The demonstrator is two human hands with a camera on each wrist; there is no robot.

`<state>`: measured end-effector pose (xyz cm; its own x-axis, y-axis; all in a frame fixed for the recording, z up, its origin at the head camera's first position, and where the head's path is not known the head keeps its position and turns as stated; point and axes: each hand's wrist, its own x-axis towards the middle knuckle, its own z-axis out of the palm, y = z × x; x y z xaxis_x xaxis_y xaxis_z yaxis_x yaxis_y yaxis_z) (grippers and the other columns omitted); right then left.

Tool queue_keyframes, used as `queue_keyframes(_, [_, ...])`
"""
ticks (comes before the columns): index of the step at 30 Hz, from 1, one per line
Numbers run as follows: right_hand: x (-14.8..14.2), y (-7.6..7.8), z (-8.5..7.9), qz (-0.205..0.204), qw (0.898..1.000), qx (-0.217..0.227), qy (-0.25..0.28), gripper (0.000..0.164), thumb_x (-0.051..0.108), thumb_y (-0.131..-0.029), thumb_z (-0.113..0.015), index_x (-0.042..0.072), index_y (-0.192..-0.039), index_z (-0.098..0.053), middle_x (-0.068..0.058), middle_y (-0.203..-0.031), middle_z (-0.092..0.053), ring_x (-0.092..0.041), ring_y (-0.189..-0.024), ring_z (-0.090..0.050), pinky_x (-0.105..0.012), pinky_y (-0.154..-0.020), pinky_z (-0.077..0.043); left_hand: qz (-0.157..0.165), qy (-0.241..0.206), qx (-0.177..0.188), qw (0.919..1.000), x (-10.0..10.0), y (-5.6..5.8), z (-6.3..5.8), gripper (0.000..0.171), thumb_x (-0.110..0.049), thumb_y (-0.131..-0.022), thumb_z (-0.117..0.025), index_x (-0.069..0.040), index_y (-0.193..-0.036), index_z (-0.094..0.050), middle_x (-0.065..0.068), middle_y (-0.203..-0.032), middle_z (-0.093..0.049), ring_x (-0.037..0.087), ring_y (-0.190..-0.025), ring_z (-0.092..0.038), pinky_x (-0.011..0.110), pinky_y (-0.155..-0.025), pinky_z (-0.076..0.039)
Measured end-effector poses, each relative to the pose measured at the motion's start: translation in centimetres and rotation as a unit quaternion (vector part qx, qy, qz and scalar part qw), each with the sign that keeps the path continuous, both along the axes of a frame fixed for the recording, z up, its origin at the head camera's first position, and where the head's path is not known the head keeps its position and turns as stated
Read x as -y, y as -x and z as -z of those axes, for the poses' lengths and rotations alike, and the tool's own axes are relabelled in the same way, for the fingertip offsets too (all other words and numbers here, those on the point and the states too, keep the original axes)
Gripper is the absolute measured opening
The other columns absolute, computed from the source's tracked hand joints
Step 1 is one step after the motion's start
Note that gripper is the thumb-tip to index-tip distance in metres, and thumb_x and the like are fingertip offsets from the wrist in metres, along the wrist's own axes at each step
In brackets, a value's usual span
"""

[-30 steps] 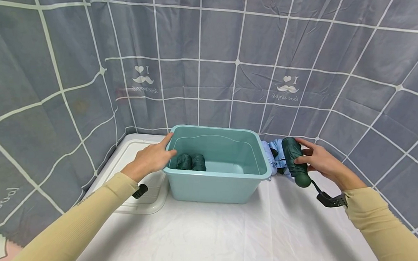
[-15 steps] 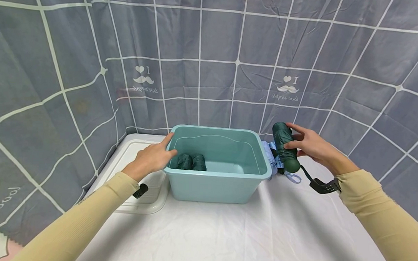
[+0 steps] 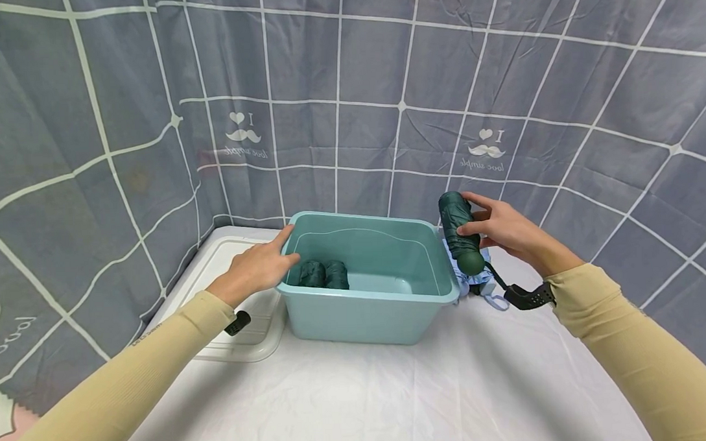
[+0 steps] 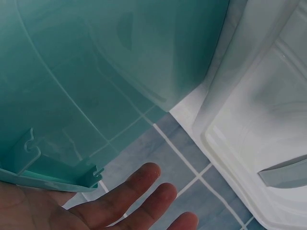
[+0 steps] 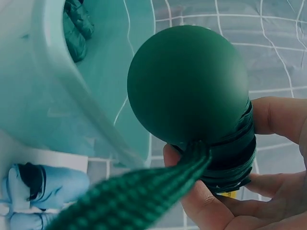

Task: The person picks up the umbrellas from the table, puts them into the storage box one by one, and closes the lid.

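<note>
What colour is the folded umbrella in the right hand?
Dark green, handle knob included. The folded umbrella in the right hand shows best in the right wrist view.

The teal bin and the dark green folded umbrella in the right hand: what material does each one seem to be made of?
The teal bin looks like moulded plastic, smooth and slightly glossy; the left wrist view shows its wall letting light through. The dark green folded umbrella, gripped by the right hand, seems to be thin pleated fabric, with a matte rounded handle, probably plastic or rubber-coated, and a woven strap.

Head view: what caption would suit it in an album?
Right hand holds a dark green folded umbrella beside a teal bin; left hand rests on its rim.
</note>
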<state>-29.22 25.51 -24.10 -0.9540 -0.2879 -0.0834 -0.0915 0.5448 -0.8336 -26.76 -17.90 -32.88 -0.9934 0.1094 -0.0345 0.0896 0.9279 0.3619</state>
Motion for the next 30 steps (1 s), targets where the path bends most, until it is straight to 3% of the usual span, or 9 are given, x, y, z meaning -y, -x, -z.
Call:
queue_keyframes(5, [1.6, 0.6, -0.4, -0.008, 1.000, 0.013, -0.008, 0.092, 0.016, -0.093, -0.070, 0.025, -0.164, -0.012, -0.026, -0.150, -0.043, -0.013, -0.087, -0.065, -0.031, -0.070, -0.057, -0.001, 0.001, -0.001, 1.0000, 0.0, 0.0, 0.0, 0.075, -0.051, -0.100, -0.036, -0.031, -0.164, -0.003, 0.023, -0.150, -0.049, 0.044, -0.125, -0.056, 0.057, -0.080, -0.047])
queue_keyframes(14, [4.4, 2.3, -0.3, -0.035, 0.998, 0.044, -0.013, 0.090, 0.014, -0.093, -0.068, 0.021, -0.164, -0.013, -0.027, -0.151, -0.040, -0.029, -0.111, -0.061, -0.037, -0.077, -0.059, -0.002, 0.002, -0.001, 1.0000, 0.0, 0.0, 0.0, 0.075, -0.051, -0.100, -0.036, -0.031, -0.164, -0.004, 0.023, -0.148, -0.051, 0.043, -0.123, -0.058, 0.055, -0.078, -0.047])
queue_keyframes(20, [6.0, 3.3, -0.1, -0.049, 0.996, 0.078, -0.014, 0.090, 0.012, -0.093, -0.068, 0.021, -0.164, -0.014, -0.025, -0.155, -0.037, -0.031, -0.118, -0.057, -0.036, -0.077, -0.058, -0.004, 0.001, -0.002, 1.0000, 0.0, -0.1, 0.0, 0.075, -0.052, -0.099, -0.037, -0.031, -0.164, -0.005, 0.022, -0.148, -0.052, 0.042, -0.124, -0.058, 0.057, -0.080, -0.047])
queue_keyframes(26, [7.8, 4.3, 0.3, -0.076, 0.992, 0.100, -0.033, 0.089, 0.012, -0.093, -0.068, 0.017, -0.164, -0.014, -0.023, -0.156, -0.033, -0.023, -0.103, -0.062, -0.035, -0.077, -0.057, -0.004, 0.003, -0.001, 1.0000, 0.0, 0.0, 0.0, 0.075, -0.053, -0.099, -0.036, -0.031, -0.164, -0.004, 0.022, -0.149, -0.050, 0.042, -0.127, -0.056, 0.059, -0.082, -0.047])
queue_keyframes(30, [9.1, 4.7, 0.7, -0.087, 0.989, 0.110, -0.051, 0.088, 0.013, -0.091, -0.068, 0.017, -0.163, -0.018, -0.023, -0.151, -0.039, -0.017, -0.087, -0.065, -0.033, -0.072, -0.057, -0.005, 0.004, 0.000, 1.0000, 0.1, 0.0, 0.0, 0.075, -0.052, -0.100, -0.037, -0.032, -0.164, -0.004, 0.022, -0.149, -0.051, 0.042, -0.126, -0.057, 0.057, -0.081, -0.047])
